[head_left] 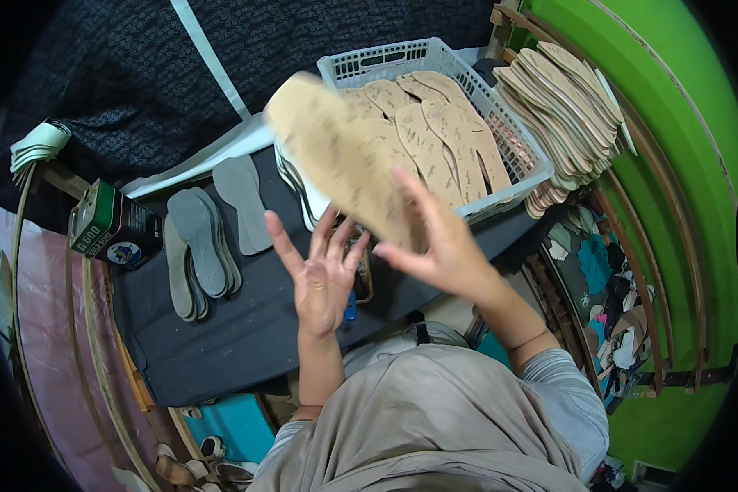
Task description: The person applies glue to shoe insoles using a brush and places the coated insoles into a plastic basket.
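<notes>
My right hand (439, 242) grips a tan shoe insole (336, 156) by its near end, and the insole is blurred in the air above the dark work surface (238, 336). My left hand (324, 275) is held up beside it, palm up with fingers spread, holding nothing. Behind the raised insole stands a white plastic basket (512, 135) with several tan insoles lying in it. A small stack of pale insoles is partly hidden under the raised one, next to the basket.
Several grey insoles (201, 242) lie in overlapping piles on the left of the dark surface. A green and black tin (111, 225) stands at its left edge. A tall stack of tan insoles (562, 102) leans right of the basket, against a green wall (681, 164).
</notes>
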`<action>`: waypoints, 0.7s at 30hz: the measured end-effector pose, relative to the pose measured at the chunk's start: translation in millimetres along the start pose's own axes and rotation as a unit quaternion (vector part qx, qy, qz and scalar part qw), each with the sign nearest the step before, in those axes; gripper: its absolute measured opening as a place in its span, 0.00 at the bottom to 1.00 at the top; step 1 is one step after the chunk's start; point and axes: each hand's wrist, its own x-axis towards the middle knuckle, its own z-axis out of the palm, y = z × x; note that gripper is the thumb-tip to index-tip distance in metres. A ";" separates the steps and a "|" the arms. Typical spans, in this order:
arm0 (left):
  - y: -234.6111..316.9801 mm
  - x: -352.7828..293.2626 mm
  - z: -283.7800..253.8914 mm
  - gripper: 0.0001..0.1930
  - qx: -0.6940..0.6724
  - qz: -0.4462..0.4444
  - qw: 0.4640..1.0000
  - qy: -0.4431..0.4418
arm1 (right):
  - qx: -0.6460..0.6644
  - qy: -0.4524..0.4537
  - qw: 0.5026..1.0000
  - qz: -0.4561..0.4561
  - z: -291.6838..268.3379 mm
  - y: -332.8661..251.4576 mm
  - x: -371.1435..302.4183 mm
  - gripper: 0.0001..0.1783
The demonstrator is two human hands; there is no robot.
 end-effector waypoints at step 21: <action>-6.3 -50.1 -3.2 0.20 0.145 0.077 0.972 0.165 | -0.349 -0.209 0.853 0.325 -116.2 202.7 38.4 0.46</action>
